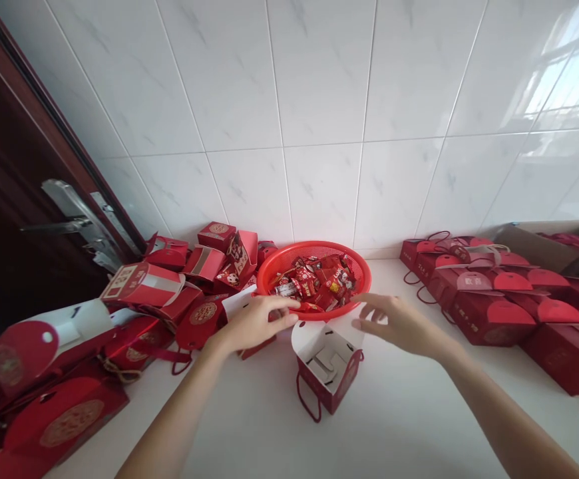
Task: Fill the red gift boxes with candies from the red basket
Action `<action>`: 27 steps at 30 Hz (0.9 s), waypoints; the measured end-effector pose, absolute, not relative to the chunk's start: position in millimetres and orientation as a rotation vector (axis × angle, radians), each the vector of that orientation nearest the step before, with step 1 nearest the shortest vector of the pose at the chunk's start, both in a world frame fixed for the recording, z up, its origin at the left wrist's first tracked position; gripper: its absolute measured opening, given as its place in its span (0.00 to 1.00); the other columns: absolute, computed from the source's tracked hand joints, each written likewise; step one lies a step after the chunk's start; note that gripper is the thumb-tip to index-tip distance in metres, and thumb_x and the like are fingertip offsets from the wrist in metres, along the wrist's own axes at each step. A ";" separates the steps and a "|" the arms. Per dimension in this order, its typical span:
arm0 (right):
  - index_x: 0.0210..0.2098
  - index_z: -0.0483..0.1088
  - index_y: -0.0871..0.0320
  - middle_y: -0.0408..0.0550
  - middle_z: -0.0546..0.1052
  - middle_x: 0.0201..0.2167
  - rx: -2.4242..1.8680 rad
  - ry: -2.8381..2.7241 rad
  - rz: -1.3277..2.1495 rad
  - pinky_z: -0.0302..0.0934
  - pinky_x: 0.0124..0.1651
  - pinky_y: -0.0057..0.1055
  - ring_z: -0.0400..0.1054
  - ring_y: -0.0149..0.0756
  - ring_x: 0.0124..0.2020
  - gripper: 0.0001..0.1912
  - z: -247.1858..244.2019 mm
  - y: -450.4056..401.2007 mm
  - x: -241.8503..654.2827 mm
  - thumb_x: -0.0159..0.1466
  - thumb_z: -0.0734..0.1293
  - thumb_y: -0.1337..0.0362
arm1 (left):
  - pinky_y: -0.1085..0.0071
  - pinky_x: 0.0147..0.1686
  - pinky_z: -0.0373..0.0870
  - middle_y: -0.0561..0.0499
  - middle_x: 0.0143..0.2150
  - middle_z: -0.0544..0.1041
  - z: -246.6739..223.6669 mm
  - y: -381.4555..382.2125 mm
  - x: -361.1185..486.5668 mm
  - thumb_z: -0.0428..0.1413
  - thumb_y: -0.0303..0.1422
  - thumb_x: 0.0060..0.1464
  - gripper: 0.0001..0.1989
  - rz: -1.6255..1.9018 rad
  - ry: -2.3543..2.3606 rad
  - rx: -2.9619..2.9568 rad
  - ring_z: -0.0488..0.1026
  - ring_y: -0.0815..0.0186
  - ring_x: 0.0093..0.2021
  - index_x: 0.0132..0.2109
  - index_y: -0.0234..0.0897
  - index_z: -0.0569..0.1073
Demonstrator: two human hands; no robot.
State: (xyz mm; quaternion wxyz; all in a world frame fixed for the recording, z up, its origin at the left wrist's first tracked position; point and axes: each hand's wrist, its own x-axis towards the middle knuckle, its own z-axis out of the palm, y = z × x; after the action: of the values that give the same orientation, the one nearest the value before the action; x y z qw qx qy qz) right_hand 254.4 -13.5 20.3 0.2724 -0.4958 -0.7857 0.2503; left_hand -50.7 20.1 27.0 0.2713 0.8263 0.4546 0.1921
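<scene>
Red gift box [328,370] stands open-topped on a white counter [249,429], just before a red plastic basket [264,273] heaped with wrapped sweets [327,283]. Left hand [257,324] and right hand [399,324] flank it, fingers parted, grips slack; I cannot tell whether they touch the basket. Cardboard carton [534,250] runs off the right edge. Counter surface stretches from the box toward the bottom edge.
</scene>
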 end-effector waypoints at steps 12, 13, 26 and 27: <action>0.32 0.78 0.58 0.47 0.80 0.29 -1.101 -1.831 0.819 0.67 0.34 0.32 0.74 0.38 0.30 0.07 -16.1 92.6 191.2 0.59 0.67 0.63 | 0.72 0.35 0.67 0.50 0.37 0.83 9.5 109.2 1.9 0.57 0.43 0.53 0.13 -0.248 1.267 2.316 0.77 0.59 0.38 0.39 0.41 0.81; 0.31 0.78 0.58 0.47 0.81 0.29 -1.099 -1.836 0.816 0.67 0.35 0.32 0.74 0.38 0.31 0.07 -19.2 94.3 188.9 0.59 0.67 0.64 | 0.72 0.33 0.66 0.50 0.35 0.82 6.1 111.7 3.3 0.57 0.40 0.51 0.11 -0.245 1.268 2.320 0.77 0.60 0.35 0.37 0.40 0.81; 0.35 0.77 0.55 0.47 0.81 0.38 -1.215 -1.738 0.806 0.67 0.44 0.36 0.74 0.40 0.39 0.06 -25.6 97.3 193.9 0.58 0.69 0.64 | 0.68 0.46 0.71 0.49 0.39 0.84 -15.9 143.2 -18.3 0.60 0.29 0.41 0.14 0.428 1.337 2.085 0.79 0.56 0.44 0.39 0.38 0.83; 0.37 0.77 0.55 0.47 0.81 0.39 -1.221 -1.726 0.810 0.67 0.45 0.36 0.74 0.41 0.40 0.08 -26.4 97.6 193.9 0.58 0.69 0.64 | 0.67 0.48 0.71 0.48 0.41 0.84 -17.0 144.9 -19.7 0.60 0.30 0.42 0.15 0.514 1.350 2.045 0.79 0.55 0.46 0.40 0.37 0.83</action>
State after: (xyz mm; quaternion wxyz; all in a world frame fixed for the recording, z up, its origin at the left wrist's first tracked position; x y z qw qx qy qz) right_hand 193.9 97.6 -26.4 0.4248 -0.4883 -0.6901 0.3239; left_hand -19.7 144.9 -17.0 0.3135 0.7756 0.5121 0.1948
